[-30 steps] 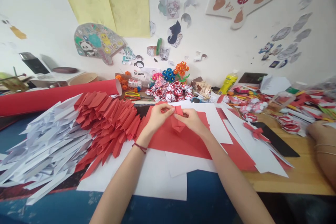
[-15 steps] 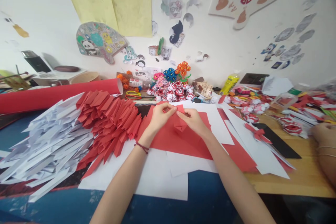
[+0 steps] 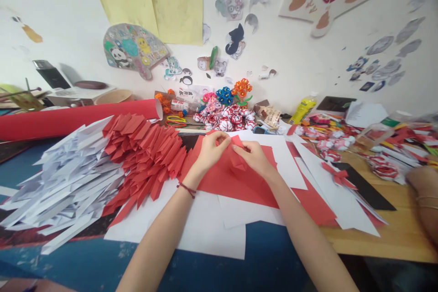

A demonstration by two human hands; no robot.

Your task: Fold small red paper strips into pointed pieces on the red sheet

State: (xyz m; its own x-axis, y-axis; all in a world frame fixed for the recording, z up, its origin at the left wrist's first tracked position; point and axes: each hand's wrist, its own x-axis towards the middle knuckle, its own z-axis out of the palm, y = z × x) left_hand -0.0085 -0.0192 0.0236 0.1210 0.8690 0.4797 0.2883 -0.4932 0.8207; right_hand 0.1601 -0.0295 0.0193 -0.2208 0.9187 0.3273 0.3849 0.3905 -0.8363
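At mid-table, two hands pinch one small red paper piece (image 3: 237,157) above a flat red sheet (image 3: 219,178).

Left hand (image 3: 209,150) and right hand (image 3: 255,157) meet fingertip to fingertip, equally near; the fold's long axis runs away from the person, its creases hidden by fingers. Beyond, folded red strips (image 3: 147,155) and paper balls (image 3: 224,121) blur.

Both forearms outstretched, left hand (image 3: 209,149) and right hand (image 3: 255,157) fingertips pinched together

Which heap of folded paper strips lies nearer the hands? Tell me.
The red heap, just beside the left hand. The white heap lies farther out to the left, beyond the red one.
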